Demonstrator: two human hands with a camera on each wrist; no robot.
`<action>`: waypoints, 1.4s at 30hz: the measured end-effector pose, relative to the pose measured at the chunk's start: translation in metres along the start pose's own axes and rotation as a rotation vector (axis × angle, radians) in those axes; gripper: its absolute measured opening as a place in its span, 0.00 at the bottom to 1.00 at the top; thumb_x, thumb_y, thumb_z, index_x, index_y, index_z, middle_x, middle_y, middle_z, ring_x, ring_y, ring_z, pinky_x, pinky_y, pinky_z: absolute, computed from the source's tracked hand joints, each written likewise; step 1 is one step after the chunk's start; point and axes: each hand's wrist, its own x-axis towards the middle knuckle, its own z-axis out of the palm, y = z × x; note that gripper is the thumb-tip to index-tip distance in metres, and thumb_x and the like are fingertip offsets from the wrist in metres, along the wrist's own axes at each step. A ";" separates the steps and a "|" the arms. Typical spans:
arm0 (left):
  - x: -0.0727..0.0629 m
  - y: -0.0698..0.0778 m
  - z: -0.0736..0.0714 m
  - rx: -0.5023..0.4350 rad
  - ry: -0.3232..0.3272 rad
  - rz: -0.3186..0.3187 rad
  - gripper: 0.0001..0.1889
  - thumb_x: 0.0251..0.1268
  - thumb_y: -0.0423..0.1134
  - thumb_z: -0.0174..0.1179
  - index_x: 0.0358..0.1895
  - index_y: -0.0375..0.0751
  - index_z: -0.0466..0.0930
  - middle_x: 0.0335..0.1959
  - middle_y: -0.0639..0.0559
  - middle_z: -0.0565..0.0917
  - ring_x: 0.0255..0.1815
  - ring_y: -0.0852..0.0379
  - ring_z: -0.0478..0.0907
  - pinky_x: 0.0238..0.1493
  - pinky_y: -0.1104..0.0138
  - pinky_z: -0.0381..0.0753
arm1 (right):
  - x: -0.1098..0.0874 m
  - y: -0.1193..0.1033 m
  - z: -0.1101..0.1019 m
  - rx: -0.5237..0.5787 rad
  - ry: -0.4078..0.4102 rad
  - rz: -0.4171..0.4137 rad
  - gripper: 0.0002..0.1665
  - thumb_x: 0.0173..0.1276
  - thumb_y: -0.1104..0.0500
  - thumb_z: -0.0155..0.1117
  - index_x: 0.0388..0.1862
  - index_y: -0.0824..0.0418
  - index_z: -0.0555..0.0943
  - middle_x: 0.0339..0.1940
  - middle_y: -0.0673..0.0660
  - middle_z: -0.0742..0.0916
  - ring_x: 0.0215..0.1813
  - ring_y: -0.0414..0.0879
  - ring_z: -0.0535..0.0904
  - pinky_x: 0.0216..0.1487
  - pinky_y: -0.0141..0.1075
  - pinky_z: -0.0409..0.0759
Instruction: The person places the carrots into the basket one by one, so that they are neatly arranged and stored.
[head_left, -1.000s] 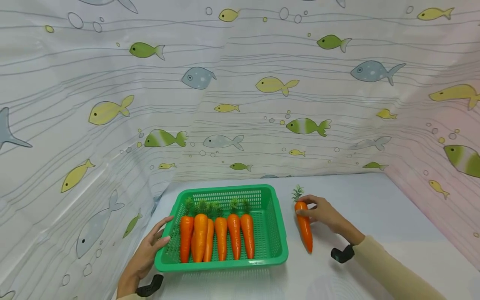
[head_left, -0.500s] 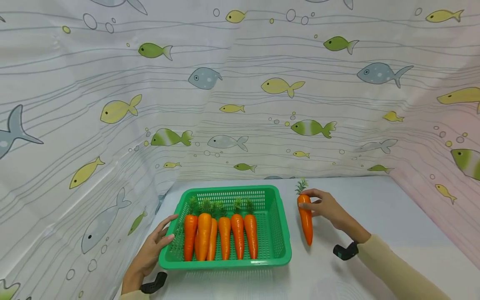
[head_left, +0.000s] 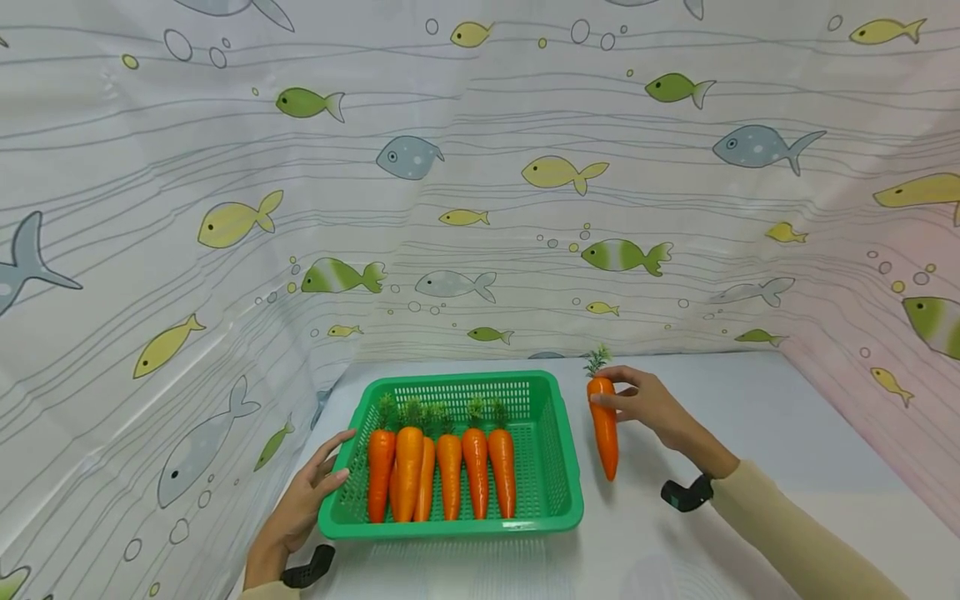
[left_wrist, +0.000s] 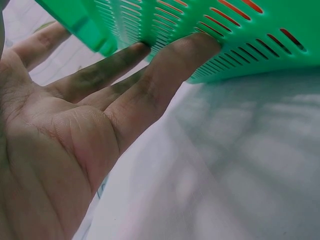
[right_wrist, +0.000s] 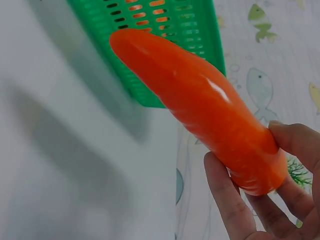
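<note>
An orange carrot (head_left: 604, 429) with a green leafy top is pinched near its thick end by my right hand (head_left: 645, 407), just right of the basket. In the right wrist view the carrot (right_wrist: 200, 105) hangs above the table, its shadow apart from it. Several more carrots (head_left: 450, 475) lie side by side in the green plastic basket (head_left: 558, 467), leafy tops toward the back. My left hand (head_left: 300, 500) rests against the basket's left side; in the left wrist view its extended fingers (left_wrist: 170, 65) touch the slotted wall.
Bare basket floor (head_left: 528, 467) shows right of the carrots inside. The white table (head_left: 720, 400) spreads to the right of the basket. A fish-patterned curtain (head_left: 480, 250) encloses the back and both sides.
My right hand has lifted the carrot off the table, and it hangs more upright, lately shifting slightly left. The left hand stays at the basket. The head view has shifted slightly.
</note>
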 end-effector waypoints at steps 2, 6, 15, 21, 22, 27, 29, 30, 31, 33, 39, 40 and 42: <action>-0.001 0.000 0.000 0.002 0.001 -0.001 0.32 0.84 0.37 0.48 0.84 0.51 0.49 0.77 0.29 0.55 0.60 0.47 0.81 0.51 0.48 0.85 | 0.001 -0.002 0.001 0.001 -0.005 -0.008 0.36 0.68 0.47 0.74 0.69 0.61 0.75 0.58 0.62 0.83 0.52 0.55 0.81 0.50 0.45 0.86; -0.001 -0.001 0.000 -0.001 -0.002 0.000 0.32 0.84 0.37 0.48 0.84 0.51 0.49 0.77 0.29 0.54 0.60 0.49 0.80 0.51 0.48 0.85 | 0.004 -0.009 0.003 0.009 -0.002 -0.032 0.36 0.68 0.47 0.75 0.69 0.61 0.76 0.57 0.62 0.83 0.52 0.55 0.81 0.49 0.45 0.87; 0.002 -0.001 -0.001 0.011 -0.001 0.007 0.32 0.84 0.37 0.48 0.84 0.52 0.49 0.77 0.30 0.55 0.60 0.48 0.80 0.51 0.48 0.85 | 0.010 -0.024 0.010 0.032 -0.010 -0.042 0.36 0.67 0.47 0.76 0.68 0.60 0.76 0.56 0.62 0.84 0.53 0.56 0.82 0.51 0.49 0.86; 0.002 -0.002 -0.002 0.006 -0.005 0.006 0.32 0.84 0.36 0.48 0.84 0.52 0.49 0.77 0.31 0.56 0.60 0.47 0.80 0.51 0.48 0.85 | 0.014 -0.033 0.019 0.036 -0.036 -0.072 0.35 0.67 0.47 0.76 0.68 0.59 0.76 0.56 0.61 0.84 0.53 0.56 0.82 0.49 0.46 0.87; 0.002 -0.002 -0.002 0.003 -0.008 0.006 0.32 0.84 0.36 0.48 0.84 0.52 0.48 0.77 0.31 0.56 0.60 0.47 0.80 0.51 0.48 0.85 | 0.014 -0.034 0.021 0.034 -0.045 -0.078 0.36 0.67 0.47 0.76 0.69 0.59 0.76 0.56 0.61 0.84 0.53 0.56 0.82 0.49 0.46 0.87; 0.001 -0.002 -0.001 -0.009 -0.012 0.002 0.33 0.83 0.36 0.48 0.84 0.53 0.49 0.77 0.30 0.56 0.60 0.47 0.80 0.52 0.48 0.84 | 0.014 -0.043 0.027 0.017 -0.063 -0.098 0.35 0.68 0.48 0.75 0.68 0.59 0.77 0.57 0.61 0.84 0.52 0.56 0.82 0.50 0.46 0.86; 0.001 -0.002 -0.001 -0.010 -0.011 0.001 0.33 0.83 0.36 0.48 0.84 0.53 0.49 0.76 0.30 0.56 0.61 0.47 0.80 0.52 0.48 0.84 | 0.015 -0.047 0.029 0.013 -0.061 -0.099 0.34 0.68 0.48 0.75 0.68 0.59 0.77 0.57 0.61 0.84 0.51 0.56 0.81 0.50 0.47 0.86; 0.000 -0.002 -0.001 -0.009 -0.011 0.001 0.33 0.83 0.36 0.48 0.84 0.53 0.49 0.76 0.30 0.56 0.61 0.47 0.80 0.52 0.48 0.84 | 0.015 -0.048 0.029 0.011 -0.060 -0.101 0.34 0.68 0.48 0.75 0.68 0.59 0.77 0.57 0.61 0.84 0.51 0.56 0.81 0.50 0.47 0.86; 0.000 -0.002 -0.001 -0.009 -0.010 0.002 0.32 0.83 0.36 0.48 0.84 0.53 0.49 0.76 0.30 0.56 0.60 0.47 0.80 0.52 0.48 0.84 | 0.015 -0.050 0.030 0.012 -0.062 -0.102 0.34 0.67 0.48 0.75 0.68 0.59 0.77 0.57 0.61 0.83 0.52 0.56 0.81 0.50 0.47 0.86; 0.000 -0.001 -0.001 -0.006 -0.008 0.004 0.32 0.83 0.36 0.48 0.84 0.53 0.49 0.76 0.30 0.56 0.60 0.47 0.80 0.52 0.48 0.85 | 0.015 -0.053 0.031 0.020 -0.065 -0.104 0.35 0.67 0.47 0.75 0.68 0.59 0.76 0.57 0.61 0.83 0.52 0.56 0.81 0.51 0.48 0.86; 0.000 0.000 -0.001 -0.004 -0.002 0.006 0.32 0.83 0.36 0.48 0.84 0.52 0.49 0.76 0.32 0.57 0.60 0.48 0.81 0.51 0.48 0.85 | 0.019 -0.062 0.041 0.058 -0.081 -0.120 0.34 0.67 0.48 0.75 0.67 0.60 0.76 0.58 0.62 0.82 0.51 0.56 0.81 0.50 0.47 0.86; 0.000 0.000 0.000 -0.005 -0.001 0.006 0.32 0.83 0.36 0.48 0.84 0.52 0.49 0.76 0.33 0.58 0.60 0.48 0.81 0.51 0.48 0.85 | 0.019 -0.063 0.043 0.062 -0.086 -0.126 0.33 0.68 0.49 0.75 0.67 0.60 0.77 0.58 0.61 0.82 0.51 0.57 0.81 0.50 0.47 0.87; 0.000 -0.001 0.000 -0.011 -0.003 0.005 0.32 0.83 0.36 0.48 0.84 0.52 0.49 0.76 0.32 0.58 0.59 0.47 0.81 0.51 0.48 0.85 | 0.020 -0.066 0.048 0.068 -0.098 -0.135 0.33 0.68 0.49 0.75 0.67 0.60 0.77 0.58 0.61 0.82 0.51 0.56 0.82 0.49 0.46 0.87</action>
